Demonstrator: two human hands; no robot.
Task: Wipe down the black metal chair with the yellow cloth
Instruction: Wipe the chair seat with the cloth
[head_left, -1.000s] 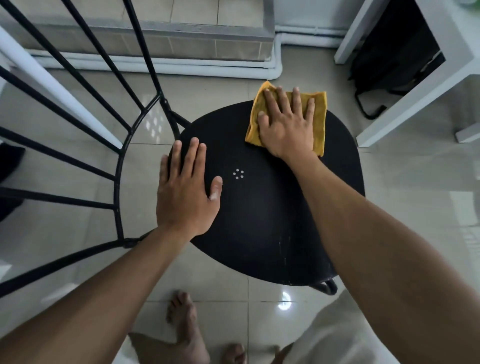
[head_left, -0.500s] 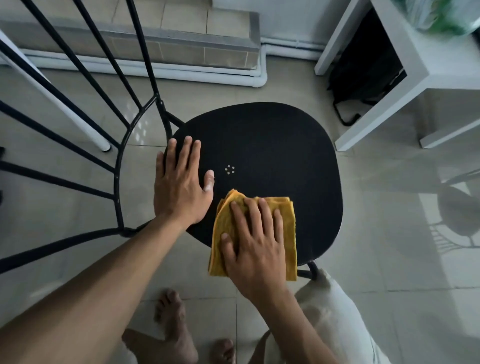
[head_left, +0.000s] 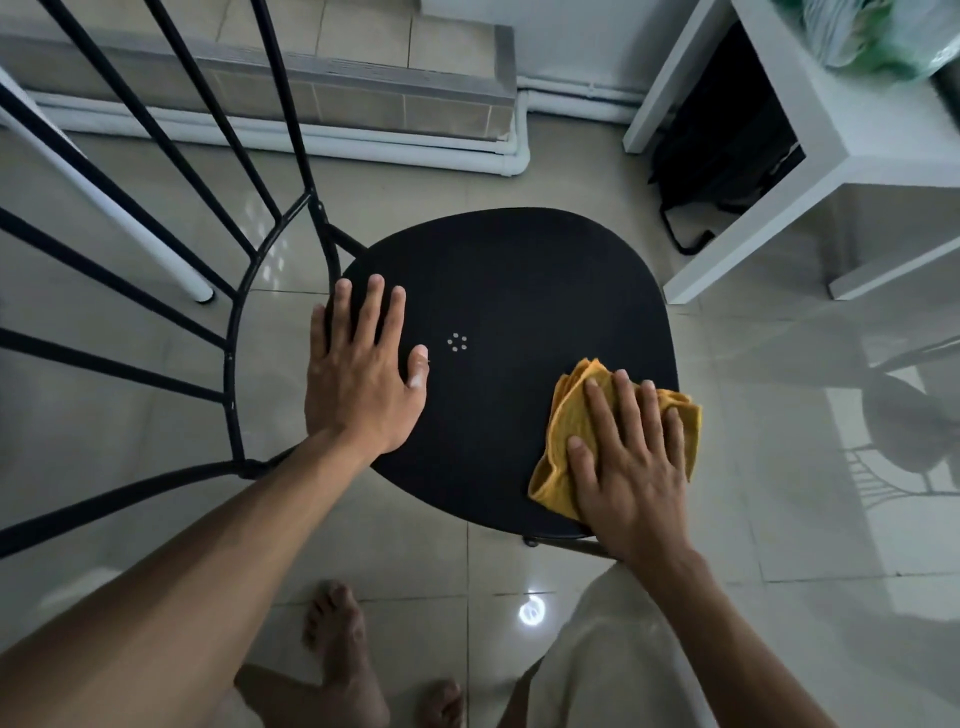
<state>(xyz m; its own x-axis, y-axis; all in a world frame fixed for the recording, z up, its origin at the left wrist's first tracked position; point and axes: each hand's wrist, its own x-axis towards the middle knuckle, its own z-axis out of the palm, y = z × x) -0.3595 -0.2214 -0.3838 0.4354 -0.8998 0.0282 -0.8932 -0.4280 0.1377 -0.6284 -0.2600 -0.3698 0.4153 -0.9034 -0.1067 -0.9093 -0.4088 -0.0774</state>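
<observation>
Entry: seat wipe, head view.

Position. The folded, bunched yellow cloth (head_left: 569, 415) lies on the near-right rim of the round black metal chair seat (head_left: 519, 291), with its outer corner hanging just past the edge. The right hand (head_left: 631, 462) is flat on top of it, fingers spread and nearly straight. It presses the cloth rather than gripping it. The left hand (head_left: 358, 379) is flat on bare metal at the seat's left side, fingers straight and holding nothing. We judge that it is bracing the chair. The hands are well apart, and the small ring of holes (head_left: 456, 342) in the seat sits between them, nearer the left.

Key relation. From the cloth, most of the bare seat lies ahead and to the left. The seat's longer run goes from the cloth's corner toward the joint where the black fanned backrest bars (head_left: 156, 291) meet it. Those bars lie beyond the left hand, on the far side from the cloth, so the left hand is nearer them.

Judgement. We are partway through the seat, and we cannot tell which parts are already clean. A stroke toward the far-left would meet the bracing hand, so that hand would need to lift or shift. To wipe the bars, the cloth would have to cross the whole seat.

Surroundings: a white desk (head_left: 857, 130) stands at the far right on the glossy tiled floor (head_left: 779, 467).
</observation>
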